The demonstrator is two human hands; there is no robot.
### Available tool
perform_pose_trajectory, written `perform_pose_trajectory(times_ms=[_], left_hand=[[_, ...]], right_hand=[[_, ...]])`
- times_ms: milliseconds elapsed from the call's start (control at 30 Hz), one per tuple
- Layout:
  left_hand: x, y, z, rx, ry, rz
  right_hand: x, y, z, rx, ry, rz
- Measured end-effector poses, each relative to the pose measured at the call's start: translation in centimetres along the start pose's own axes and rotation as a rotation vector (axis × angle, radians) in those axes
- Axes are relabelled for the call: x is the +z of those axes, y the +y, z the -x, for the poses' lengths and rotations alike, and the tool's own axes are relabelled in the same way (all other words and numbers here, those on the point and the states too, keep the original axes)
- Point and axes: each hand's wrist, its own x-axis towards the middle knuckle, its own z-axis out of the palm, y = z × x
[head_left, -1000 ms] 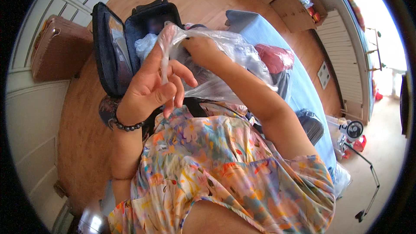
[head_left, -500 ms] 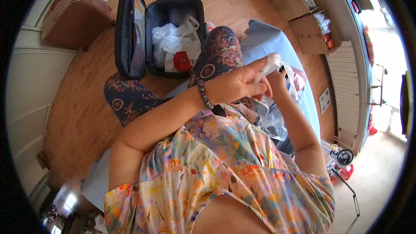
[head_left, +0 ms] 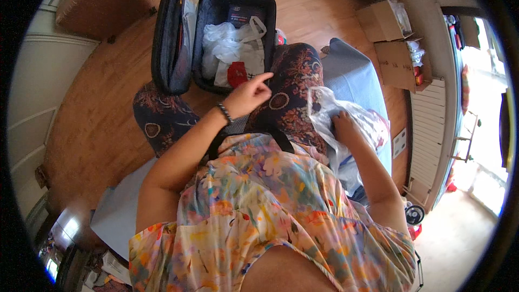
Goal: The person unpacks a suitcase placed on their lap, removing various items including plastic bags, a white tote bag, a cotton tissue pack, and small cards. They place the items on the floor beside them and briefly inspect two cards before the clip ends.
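Observation:
My left hand (head_left: 250, 96), with a dark bead bracelet at the wrist, hovers between my knees near the open black suitcase (head_left: 270, 27). Its index finger stretches out, the others bend loosely, and nothing shows in it. In the suitcase lie a white plastic bag (head_left: 220, 43), a pale bag with a red patch (head_left: 237, 74) and a dark flat printed item (head_left: 243, 15). On my right side, my right hand (head_left: 346, 127) grips a clear plastic bag (head_left: 354, 112) beside my thigh. Its fingertips are partly hidden by the film, and the bag's contents are hard to make out.
I sit on a seat with a light blue cover (head_left: 354, 67). A rose-brown suitcase (head_left: 102, 2) stands at the far left. Cardboard boxes (head_left: 397, 59) with packed items stand at the far right, near a white radiator (head_left: 428, 135). The black suitcase's lid (head_left: 172, 32) stands upright.
My left hand has let go of the clear plastic bag and moved left toward the black suitcase. The bag has come down and spread beside my thigh, with my right hand still at it.

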Motion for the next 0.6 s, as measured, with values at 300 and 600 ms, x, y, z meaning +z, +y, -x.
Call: perform_pose_trajectory(times_ms=[300, 600], left_hand=[[-10.5, -14.2, 1.1, -0.341, 0.364, -0.173], [-12.7, -18.1, -0.3, -0.432, 0.461, -0.063]], right_hand=[[-22.1, -6.0, 5.4, -0.341, -0.224, -0.613], [-16.5, -19.6, -33.9, -0.386, 0.038, -0.242]])
